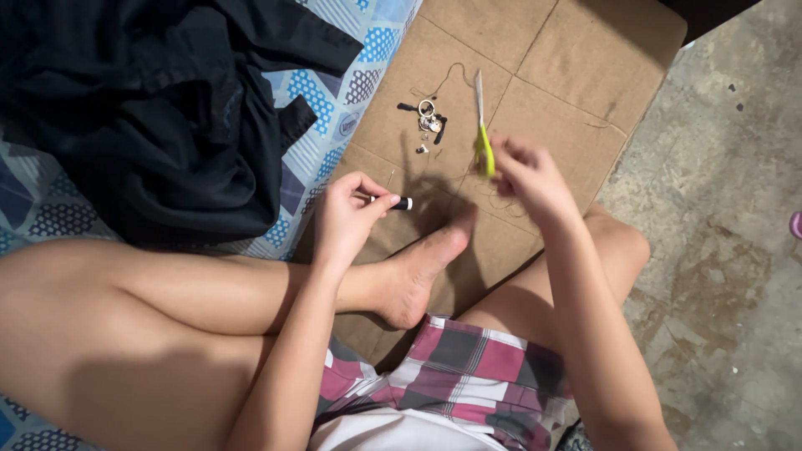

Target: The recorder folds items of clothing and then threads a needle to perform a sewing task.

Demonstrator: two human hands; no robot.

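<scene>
The left hand (347, 219) pinched a small black spool (399, 203) with a white end above the cardboard sheet (551, 58). The right hand (528, 177) gripped scissors (482, 125) with bright green handles, blades pointing away, near 1 small heap of metal bits (429, 121).

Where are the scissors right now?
In the head view, the scissors are in the right hand, held over the cardboard, just right of the small metal bits.

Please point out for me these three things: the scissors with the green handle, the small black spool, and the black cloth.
scissors (482, 142), head view, on the green handle just above the right hand (530, 175).
black spool (402, 203), head view, on its end that sticks out of the left hand (351, 213).
black cloth (159, 117), head view, on its middle folds.
</scene>
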